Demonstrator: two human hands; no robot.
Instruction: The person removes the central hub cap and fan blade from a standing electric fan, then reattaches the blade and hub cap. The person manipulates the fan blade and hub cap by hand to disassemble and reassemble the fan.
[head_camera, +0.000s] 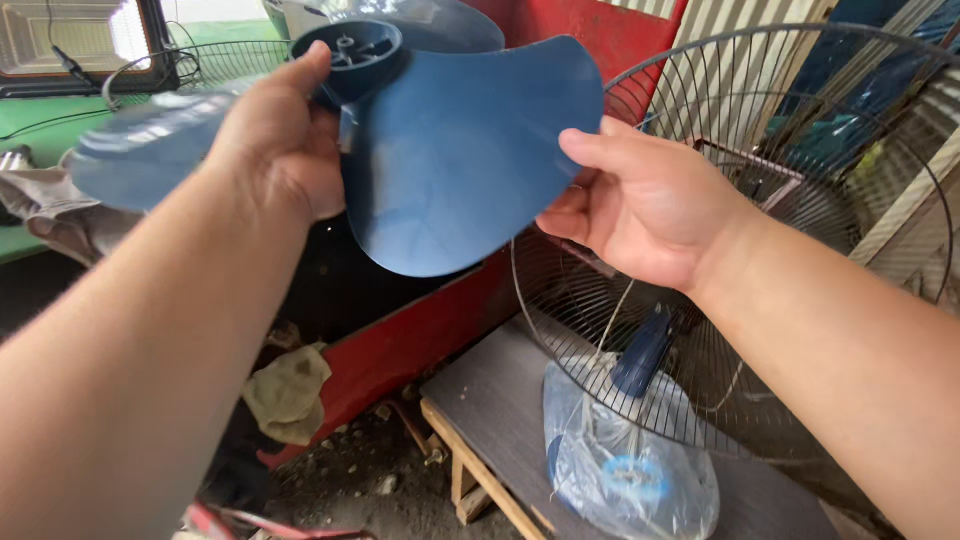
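You hold the blue fan blade (450, 150) up in front of you with both hands, above and to the left of the wire fan guard (760, 250). Your left hand (280, 150) wraps the hub (348, 55) from the left, thumb up along the hub's rim and fingers curled out of sight behind it. Your right hand (645, 205) pinches the right edge of the near vane, thumb pressed on its front face, fingers folded behind.

To handle it well, I judge you should carry the weight at the hub and use the right hand only to steady the vane; the thin plastic would likely flex or crack if you bend it by its edge. Keep the hub's open face turned toward you so you can see its centre bore. The vane on the far left is blurred, so watch it against whatever lies behind it.

Below the guard, a clear plastic bag (625, 470) lies on the dark board (500, 400); it holds something blue and round, too wrapped to tell what. A dark blue part (642, 350) sits behind the guard's wires. Left of the guard, the red metal frame (400, 340) has a dark opening whose contents I cannot make out, and a crumpled rag (290, 390) lies at its lower edge.
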